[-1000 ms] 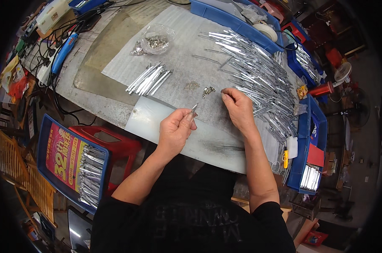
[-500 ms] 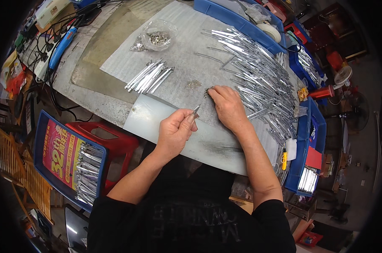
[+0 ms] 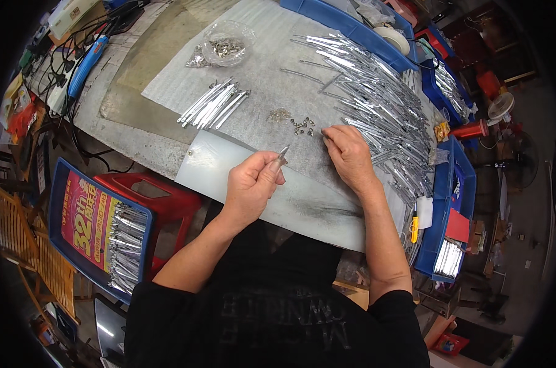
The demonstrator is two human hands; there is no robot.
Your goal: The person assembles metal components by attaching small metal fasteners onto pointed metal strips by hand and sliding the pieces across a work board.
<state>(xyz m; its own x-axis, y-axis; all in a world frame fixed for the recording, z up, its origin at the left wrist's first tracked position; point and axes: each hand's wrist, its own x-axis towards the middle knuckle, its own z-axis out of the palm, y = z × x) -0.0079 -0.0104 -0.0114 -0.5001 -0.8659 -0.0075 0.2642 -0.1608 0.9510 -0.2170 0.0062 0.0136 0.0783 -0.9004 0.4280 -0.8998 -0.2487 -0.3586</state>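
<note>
Above the pale board [image 3: 220, 161], my left hand [image 3: 251, 187] is closed on a small pointed metal piece [image 3: 283, 151], whose tip sticks up past the thumb and forefinger. My right hand [image 3: 351, 153] is over the grey table sheet, with thumb and forefinger drawn together; what lies between them, if anything, is too small to make out. Just left of those fingertips is a loose cluster of small dark metal parts [image 3: 302, 126]. Beside it lies a little heap of finer, lighter metal bits [image 3: 280, 115]. Farther left, several flat silver strips [image 3: 210, 105] are laid side by side.
Many silver strips [image 3: 376, 92] spread over the table's right side. A clear plastic bag [image 3: 229, 46] of small metal parts stands at the back. Blue bins [image 3: 345, 27] line the far and right edges. A blue tray [image 3: 100, 230] and red stool [image 3: 180, 190] are at lower left.
My right hand has drawn back to the right, away from the small dark parts, which now show spread out. My left hand stays almost in place with the pointed piece.
</note>
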